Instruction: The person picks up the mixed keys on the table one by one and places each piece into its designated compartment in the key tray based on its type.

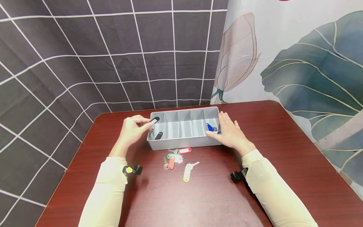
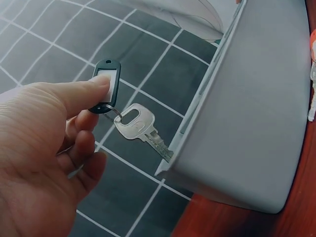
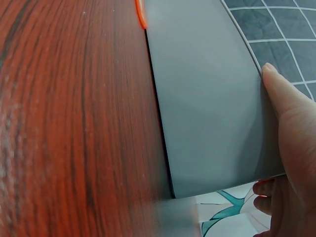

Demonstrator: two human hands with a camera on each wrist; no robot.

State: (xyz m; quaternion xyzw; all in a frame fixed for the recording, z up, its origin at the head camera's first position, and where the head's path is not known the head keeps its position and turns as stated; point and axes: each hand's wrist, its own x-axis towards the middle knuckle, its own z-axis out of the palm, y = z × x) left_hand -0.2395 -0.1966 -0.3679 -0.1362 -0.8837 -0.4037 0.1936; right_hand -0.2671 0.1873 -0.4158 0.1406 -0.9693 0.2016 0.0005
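My left hand (image 1: 132, 130) pinches a black key tag (image 2: 114, 94) between thumb and fingers. From its ring hangs a silver key (image 2: 136, 126), whose tip is at the rim of a grey divided tray (image 1: 185, 142). This is over the leftmost compartment, where another black key tag (image 1: 158, 136) lies. At the tray's right end my right hand (image 1: 231, 132) holds the corner. Its thumb lies on the front rim and its other fingers are along the end wall. A blue key tag (image 1: 210, 127) with a key sits in the rightmost compartment, partly hidden by that hand.
In front of the tray on the brown table (image 1: 215, 195) lie several tagged keys: a red tag (image 1: 185, 150), a green tag (image 1: 170, 155), an orange-red tag (image 1: 171, 163) and a yellow tag (image 1: 187, 173). Behind the table hang a dark grid curtain (image 1: 158, 69) and a floral curtain (image 1: 283, 37).
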